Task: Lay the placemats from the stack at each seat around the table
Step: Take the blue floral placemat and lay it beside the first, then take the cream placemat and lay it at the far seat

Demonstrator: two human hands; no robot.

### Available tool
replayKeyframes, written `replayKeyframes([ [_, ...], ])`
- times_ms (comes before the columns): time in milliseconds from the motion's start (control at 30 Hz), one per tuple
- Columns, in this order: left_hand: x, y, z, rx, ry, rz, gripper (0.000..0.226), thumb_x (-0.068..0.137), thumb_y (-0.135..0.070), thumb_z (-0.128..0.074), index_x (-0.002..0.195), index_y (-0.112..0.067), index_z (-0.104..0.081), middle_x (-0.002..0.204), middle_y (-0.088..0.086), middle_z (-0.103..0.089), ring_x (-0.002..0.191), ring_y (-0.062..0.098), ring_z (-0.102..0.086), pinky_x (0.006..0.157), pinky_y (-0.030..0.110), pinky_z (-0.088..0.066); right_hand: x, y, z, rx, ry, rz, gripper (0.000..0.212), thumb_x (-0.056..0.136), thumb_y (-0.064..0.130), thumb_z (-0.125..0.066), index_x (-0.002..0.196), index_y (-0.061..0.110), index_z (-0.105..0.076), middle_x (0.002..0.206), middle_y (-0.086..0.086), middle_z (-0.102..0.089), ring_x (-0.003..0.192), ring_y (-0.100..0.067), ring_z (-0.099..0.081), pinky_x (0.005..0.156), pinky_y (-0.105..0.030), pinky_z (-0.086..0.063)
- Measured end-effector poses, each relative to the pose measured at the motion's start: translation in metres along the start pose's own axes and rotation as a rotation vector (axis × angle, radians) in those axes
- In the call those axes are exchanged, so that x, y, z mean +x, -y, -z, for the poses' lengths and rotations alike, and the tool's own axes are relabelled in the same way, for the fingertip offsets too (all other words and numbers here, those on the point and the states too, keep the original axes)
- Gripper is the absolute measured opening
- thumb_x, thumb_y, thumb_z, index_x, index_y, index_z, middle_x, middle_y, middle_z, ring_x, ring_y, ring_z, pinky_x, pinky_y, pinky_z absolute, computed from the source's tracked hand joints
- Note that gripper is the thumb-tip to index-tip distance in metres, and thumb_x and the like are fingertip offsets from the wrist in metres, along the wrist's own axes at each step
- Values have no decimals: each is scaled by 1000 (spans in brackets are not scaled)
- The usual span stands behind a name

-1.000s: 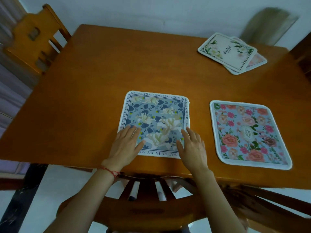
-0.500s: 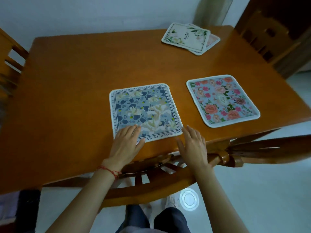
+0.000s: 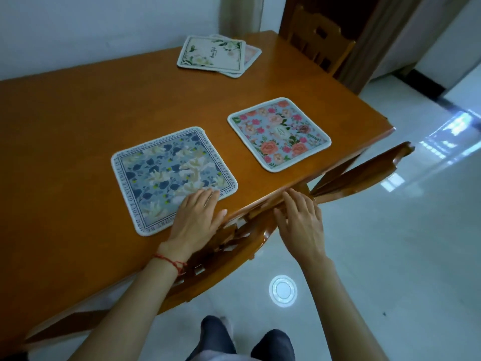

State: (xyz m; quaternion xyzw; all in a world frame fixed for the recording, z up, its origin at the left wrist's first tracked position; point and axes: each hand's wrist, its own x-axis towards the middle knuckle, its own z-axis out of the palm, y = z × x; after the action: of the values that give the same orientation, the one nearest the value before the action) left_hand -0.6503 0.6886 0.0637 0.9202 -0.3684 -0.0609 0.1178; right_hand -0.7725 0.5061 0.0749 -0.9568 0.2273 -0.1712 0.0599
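Note:
A blue floral placemat (image 3: 166, 175) lies flat near the front edge of the wooden table (image 3: 65, 131). My left hand (image 3: 195, 220) rests flat on its near right corner, fingers spread. To the right lies a pink rose placemat (image 3: 278, 134). My right hand (image 3: 302, 222) hovers off the table edge above a chair back, fingers apart and holding nothing. The stack of remaining placemats (image 3: 216, 54), a white one with green leaves on top, sits at the far side by the wall.
A wooden chair back (image 3: 234, 243) is tucked under the front edge below my hands, and a second one (image 3: 364, 168) stands further right. Another chair (image 3: 317, 40) stands at the far right end. White tiled floor (image 3: 390, 256) lies to the right.
My right hand has slid off the blue placemat and past the table edge. The view has swung toward the right, so the table appears turned. The left hand stays on the mat.

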Motion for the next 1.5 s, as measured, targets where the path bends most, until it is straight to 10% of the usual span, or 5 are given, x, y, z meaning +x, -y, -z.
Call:
replayKeyframes([
  [1500,61,-480,-149,75,168,-861,70,98,-46,-12,113,1,-61,111,19,-66,103,35,-62,87,46,-50,-261,-402,116,-254,-173,-863,48,86,38,-38,109,5,-64,110,-13,-66,103,-32,-63,87,-44,-48],
])
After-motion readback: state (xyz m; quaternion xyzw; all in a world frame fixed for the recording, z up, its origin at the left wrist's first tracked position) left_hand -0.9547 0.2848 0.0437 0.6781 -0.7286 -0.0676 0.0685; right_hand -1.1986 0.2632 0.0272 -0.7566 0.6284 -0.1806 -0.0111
